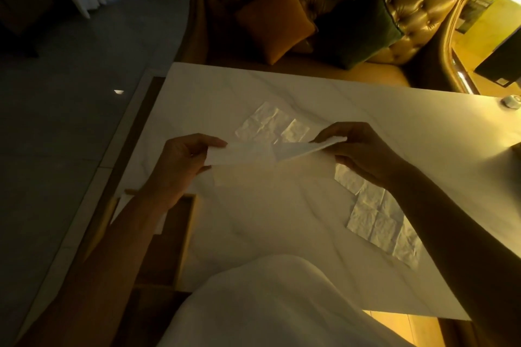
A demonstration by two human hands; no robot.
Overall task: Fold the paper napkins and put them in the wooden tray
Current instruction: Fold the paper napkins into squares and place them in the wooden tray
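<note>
A white paper napkin hangs in the air over the white marble table, bent over along a crease. My left hand pinches its left end and my right hand pinches its right corner. Behind it an unfolded, creased napkin lies flat on the table. Another unfolded napkin lies flat to the right, under my right forearm. The wooden tray sits at the table's left front corner, partly hidden by my left forearm, with something white inside at its left.
A tufted sofa with an orange cushion and a dark green cushion stands beyond the table's far edge. A small round object sits at the table's far right. Grey floor lies to the left.
</note>
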